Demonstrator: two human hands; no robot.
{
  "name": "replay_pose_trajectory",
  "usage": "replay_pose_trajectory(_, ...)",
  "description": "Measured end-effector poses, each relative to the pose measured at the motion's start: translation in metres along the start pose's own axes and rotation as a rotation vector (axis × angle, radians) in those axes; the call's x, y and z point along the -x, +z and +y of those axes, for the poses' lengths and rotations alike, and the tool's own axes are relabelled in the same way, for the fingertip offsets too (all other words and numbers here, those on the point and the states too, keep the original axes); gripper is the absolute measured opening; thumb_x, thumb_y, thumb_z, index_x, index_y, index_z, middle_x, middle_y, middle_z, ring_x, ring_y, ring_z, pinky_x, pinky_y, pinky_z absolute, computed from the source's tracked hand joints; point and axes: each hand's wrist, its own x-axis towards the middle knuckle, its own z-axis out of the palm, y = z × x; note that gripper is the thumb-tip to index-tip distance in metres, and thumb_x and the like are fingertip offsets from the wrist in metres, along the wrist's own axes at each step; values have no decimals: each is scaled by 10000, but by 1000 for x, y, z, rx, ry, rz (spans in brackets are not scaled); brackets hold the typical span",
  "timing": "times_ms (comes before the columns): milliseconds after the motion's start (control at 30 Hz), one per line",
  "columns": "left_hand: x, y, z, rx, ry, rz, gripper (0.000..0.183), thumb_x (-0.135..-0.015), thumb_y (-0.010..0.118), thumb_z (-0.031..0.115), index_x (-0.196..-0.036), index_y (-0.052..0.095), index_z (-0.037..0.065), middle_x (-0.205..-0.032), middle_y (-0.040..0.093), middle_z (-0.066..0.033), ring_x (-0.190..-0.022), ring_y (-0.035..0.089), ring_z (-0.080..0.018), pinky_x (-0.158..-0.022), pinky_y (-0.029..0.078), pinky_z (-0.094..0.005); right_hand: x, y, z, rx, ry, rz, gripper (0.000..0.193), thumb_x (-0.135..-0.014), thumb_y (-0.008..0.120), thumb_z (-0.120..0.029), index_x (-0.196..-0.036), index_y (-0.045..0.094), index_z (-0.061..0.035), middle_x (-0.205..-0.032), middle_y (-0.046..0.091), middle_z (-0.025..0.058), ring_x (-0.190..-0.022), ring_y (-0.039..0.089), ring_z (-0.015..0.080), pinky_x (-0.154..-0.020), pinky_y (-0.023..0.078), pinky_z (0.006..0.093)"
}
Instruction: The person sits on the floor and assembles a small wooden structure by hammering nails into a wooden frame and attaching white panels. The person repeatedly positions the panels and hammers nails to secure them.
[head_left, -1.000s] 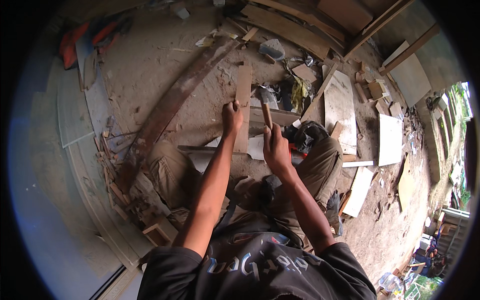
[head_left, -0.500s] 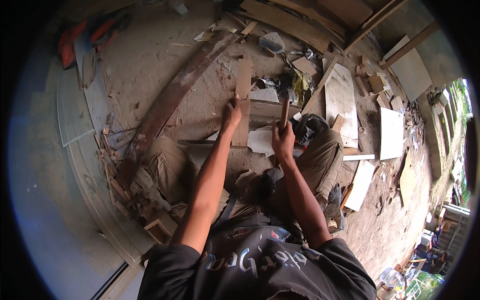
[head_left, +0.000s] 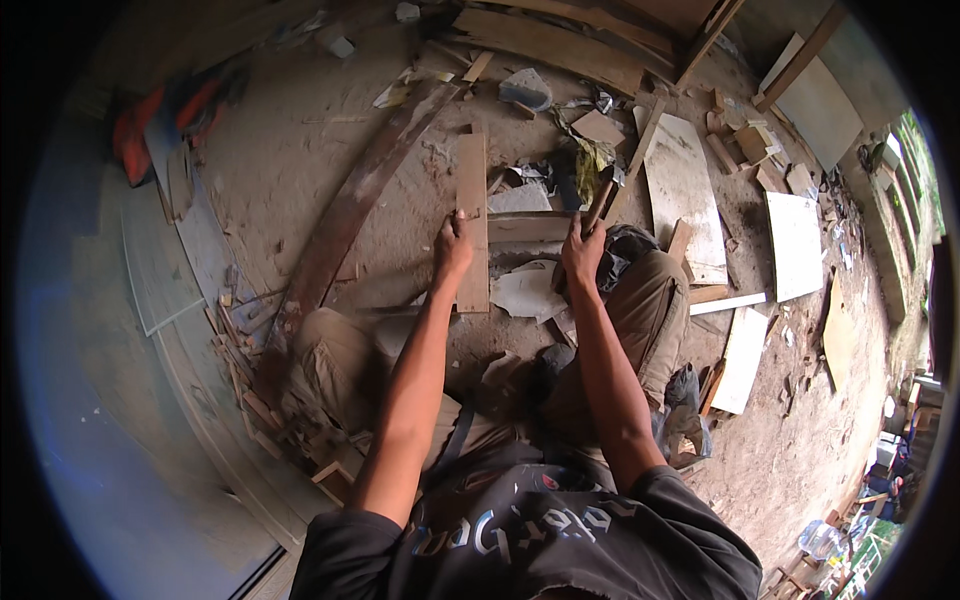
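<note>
My left hand [head_left: 454, 252] is closed at the left edge of a narrow light-brown wooden board [head_left: 473, 180]. From its thumb and fingertips a thin nail [head_left: 471, 216] seems to stick out over the board's face, though it is too small to see well. In my right hand [head_left: 583, 252] is the wooden handle of a hammer [head_left: 600, 202], its dark head [head_left: 613, 177] up and tilted to the right, apart from the board. Another wooden piece [head_left: 530, 227] runs crosswise from the upright board toward my right hand.
A long dark plank [head_left: 365, 185] slants across the ground at left. White panels [head_left: 683, 195] and scrap wood [head_left: 750, 145] lie at right. A grey stone-like chunk [head_left: 527, 90] sits ahead, while a black plastic bag [head_left: 626, 250] rests beside my right knee.
My right hand has moved slightly forward and right, and the hammer now leans more to the right. The left hand stays at the board. The whole view has shifted a little.
</note>
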Motion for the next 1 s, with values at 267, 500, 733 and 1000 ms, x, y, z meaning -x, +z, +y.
replay_pose_trajectory(267,2,-1,-4,11,46,-1,525,-998,348,438,-1132,562,-22,-1067,614,-290,-1026,564,-469,-838,453,-482,0,-12,-16,-73,131,-61,326,-937,570,-311,-901,518,9,-732,517,143,-647,501,245,-632,421,384)
replay_pose_trajectory(500,-3,0,2,-73,-3,21,513,-999,345,430,-1124,568,-14,-1050,618,-292,-1006,575,-473,-834,460,-497,6,-16,-11,-10,-3,-72,328,-927,592,-301,-990,557,19,-736,553,133,-647,514,218,-623,434,352)
replay_pose_trajectory(733,-6,3,-1,-72,-4,17,511,-994,346,427,-1103,580,-14,-1042,624,-286,-998,581,-468,-827,461,-507,-6,-16,5,25,-236,-149,271,-929,582,-225,-1056,556,13,-854,575,129,-738,541,221,-694,447,342)
replay_pose_trajectory(1000,-6,0,-6,-76,-42,37,535,-988,350,444,-1118,576,-24,-1037,623,-295,-983,586,-474,-821,465,-511,0,-19,-14,-51,-36,-176,291,-939,578,-237,-1070,550,22,-799,560,93,-706,526,175,-653,447,315)
